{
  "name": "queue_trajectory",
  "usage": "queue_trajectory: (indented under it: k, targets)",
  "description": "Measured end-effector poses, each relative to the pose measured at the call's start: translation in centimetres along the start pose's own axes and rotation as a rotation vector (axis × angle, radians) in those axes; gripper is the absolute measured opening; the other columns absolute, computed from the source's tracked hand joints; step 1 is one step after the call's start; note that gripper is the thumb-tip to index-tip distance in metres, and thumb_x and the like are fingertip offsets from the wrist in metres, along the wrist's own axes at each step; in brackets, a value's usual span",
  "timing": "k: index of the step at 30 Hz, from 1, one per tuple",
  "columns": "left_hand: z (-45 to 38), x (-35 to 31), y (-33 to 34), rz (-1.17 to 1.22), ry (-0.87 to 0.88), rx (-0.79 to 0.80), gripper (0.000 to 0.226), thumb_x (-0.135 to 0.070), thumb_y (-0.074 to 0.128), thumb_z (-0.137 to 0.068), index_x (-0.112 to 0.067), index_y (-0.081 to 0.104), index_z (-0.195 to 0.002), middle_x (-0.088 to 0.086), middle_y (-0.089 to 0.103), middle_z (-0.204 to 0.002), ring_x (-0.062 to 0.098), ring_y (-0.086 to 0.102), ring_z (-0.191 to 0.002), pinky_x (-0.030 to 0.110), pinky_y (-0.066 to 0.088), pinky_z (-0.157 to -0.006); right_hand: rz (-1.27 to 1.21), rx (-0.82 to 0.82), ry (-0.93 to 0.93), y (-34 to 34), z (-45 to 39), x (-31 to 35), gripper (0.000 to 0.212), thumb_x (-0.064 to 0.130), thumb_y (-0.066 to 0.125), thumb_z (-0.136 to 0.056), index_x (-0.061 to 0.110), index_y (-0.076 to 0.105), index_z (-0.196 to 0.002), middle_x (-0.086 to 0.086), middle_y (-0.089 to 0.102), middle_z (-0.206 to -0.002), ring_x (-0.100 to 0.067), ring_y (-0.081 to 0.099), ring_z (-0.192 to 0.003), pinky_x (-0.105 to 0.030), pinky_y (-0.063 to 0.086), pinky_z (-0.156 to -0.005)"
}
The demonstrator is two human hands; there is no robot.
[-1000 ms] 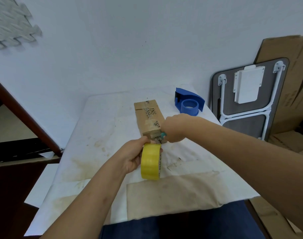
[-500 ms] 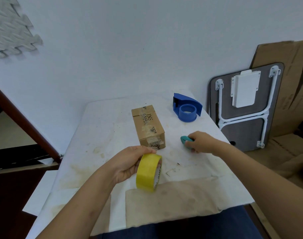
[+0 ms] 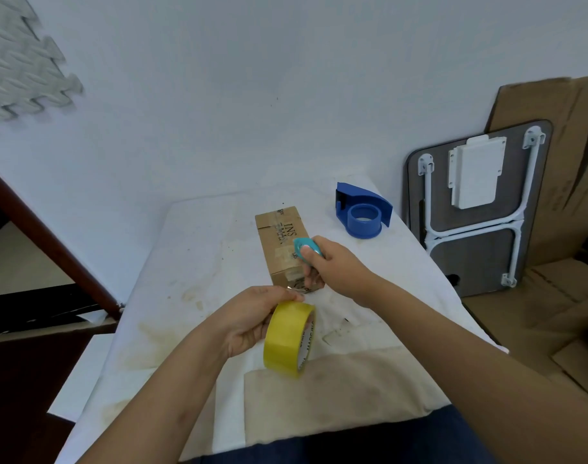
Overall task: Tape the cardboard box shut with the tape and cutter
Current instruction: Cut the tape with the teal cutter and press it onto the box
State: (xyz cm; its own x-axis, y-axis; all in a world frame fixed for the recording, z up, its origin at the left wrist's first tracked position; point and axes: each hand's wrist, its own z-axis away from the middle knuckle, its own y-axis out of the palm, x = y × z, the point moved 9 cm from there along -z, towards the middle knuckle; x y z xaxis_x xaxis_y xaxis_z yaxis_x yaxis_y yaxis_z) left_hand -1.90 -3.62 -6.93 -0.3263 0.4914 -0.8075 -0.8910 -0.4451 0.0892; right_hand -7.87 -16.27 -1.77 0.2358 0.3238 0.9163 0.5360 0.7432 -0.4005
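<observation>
Cardboard box lies mid-table, toward the far edge — looks light, stiff-walled, likely to slide unless braced. Left hand closed on the yellow tape roll; right hand pinches the teal cutter — small, smooth, probably slippery.

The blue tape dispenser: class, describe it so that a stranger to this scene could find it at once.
Start at the white table against the wall and look to its far right corner. Beyond the cardboard box sits the blue tape dispenser. It is the only dark blue thing there, a curved body around a ring-shaped hub, untouched, unlike the yellow tape roll held in the left hand.
</observation>
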Motion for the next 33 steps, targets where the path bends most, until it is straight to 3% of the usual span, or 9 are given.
queue_trajectory:
  k: [3, 6, 9, 14, 19, 23, 25, 28, 33]
  targets:
    - [0.4, 0.5, 0.1, -0.046, -0.016, 0.041, 0.035, -0.017, 0.075, -0.08, 0.003, 0.07, -0.109, 0.028, 0.068, -0.107, 0.028, 0.065, -0.085, 0.037, 0.058, -0.077, 0.053, -0.007, 0.033, 0.1, -0.3, -0.4, 0.022, 0.026, 0.039, -0.103, 0.013, 0.053, -0.114, -0.003, 0.071, -0.084, -0.011, 0.066, -0.067, -0.021, 0.048, -0.059]
    - [1.2, 1.0, 0.2, -0.069, -0.031, 0.075, 0.02, -0.017, 0.072, -0.083, -0.004, 0.075, -0.098, 0.016, 0.073, -0.091, 0.02, 0.07, -0.072, 0.028, 0.06, -0.062, 0.108, 0.018, 0.029, 0.4, -0.1, -0.6, 0.02, 0.024, 0.038, -0.103, 0.016, 0.051, -0.115, -0.009, 0.073, -0.091, -0.011, 0.064, -0.068, -0.018, 0.047, -0.056]
    - [1.2, 0.6, -0.7, -0.05, 0.037, 0.038, 0.024, -0.021, 0.069, -0.087, -0.003, 0.075, -0.102, 0.025, 0.071, -0.107, 0.027, 0.065, -0.09, 0.035, 0.057, -0.079, 0.052, -0.005, 0.019, 0.6, 0.3, -0.9, 0.021, 0.025, 0.038, -0.103, 0.012, 0.052, -0.113, -0.007, 0.07, -0.087, -0.01, 0.062, -0.065, -0.019, 0.046, -0.056]
    - [1.2, -1.5, -1.4, 0.059, 0.185, -0.03, 0.026, -0.022, 0.061, -0.093, -0.005, 0.072, -0.109, 0.016, 0.071, -0.105, 0.02, 0.064, -0.084, 0.026, 0.058, -0.066, -0.355, -0.001, 0.097, 0.6, 1.6, -1.6, 0.022, 0.024, 0.039, -0.103, 0.012, 0.054, -0.115, -0.004, 0.068, -0.086, -0.014, 0.064, -0.071, -0.026, 0.051, -0.066]
    - [0.9, -2.9, 1.0, 0.208, 0.288, 0.01, 0.024, -0.01, 0.053, -0.097, -0.002, 0.066, -0.116, 0.019, 0.07, -0.116, 0.029, 0.068, -0.101, 0.035, 0.059, -0.08, -0.558, -0.088, 0.102, -1.6, 4.0, -1.8, 0.029, 0.031, 0.039, -0.103, 0.018, 0.058, -0.12, 0.002, 0.072, -0.11, -0.013, 0.069, -0.103, -0.029, 0.054, -0.092]
    - [0.1, -4.0, 4.6, 0.371, 0.372, 0.099, 0.027, -0.006, 0.049, -0.098, 0.002, 0.059, -0.122, 0.015, 0.071, -0.118, 0.029, 0.067, -0.109, 0.038, 0.057, -0.089, -0.659, -0.159, 0.118, -3.0, 6.7, -3.0, 0.028, 0.034, 0.04, -0.102, 0.026, 0.058, -0.122, 0.004, 0.069, -0.116, -0.011, 0.068, -0.105, -0.028, 0.055, -0.087]
    - [-0.8, -3.6, 6.0, 0.45, 0.341, 0.077, 0.022, -0.005, 0.053, -0.096, -0.002, 0.062, -0.116, 0.019, 0.07, -0.117, 0.029, 0.069, -0.106, 0.038, 0.057, -0.089, -0.615, -0.182, 0.095, -3.7, 7.9, -3.2, 0.023, 0.034, 0.042, -0.101, 0.028, 0.062, -0.112, 0.005, 0.071, -0.11, -0.013, 0.069, -0.101, -0.029, 0.057, -0.084]
    - [-1.7, -2.7, 8.0, 0.478, 0.304, 0.098, 0.018, -0.005, 0.055, -0.095, -0.006, 0.065, -0.111, 0.017, 0.072, -0.11, 0.023, 0.072, -0.095, 0.033, 0.06, -0.08, -0.227, -0.258, 0.004, -6.0, 9.0, -2.8, 0.021, 0.037, 0.047, -0.099, 0.023, 0.062, -0.103, 0.0, 0.072, -0.098, -0.022, 0.066, -0.094, -0.042, 0.056, -0.087]
    - [-2.7, -2.2, 9.5, 0.236, 0.307, 0.088, 0.019, -0.012, 0.064, -0.091, -0.019, 0.069, -0.108, 0.006, 0.07, -0.103, 0.014, 0.065, -0.088, 0.026, 0.055, -0.078, 0.237, -0.289, -0.112, -8.4, 9.5, -1.3, 0.018, 0.032, 0.046, -0.098, 0.02, 0.06, -0.099, -0.002, 0.073, -0.088, -0.016, 0.058, -0.067, -0.033, 0.049, -0.065]
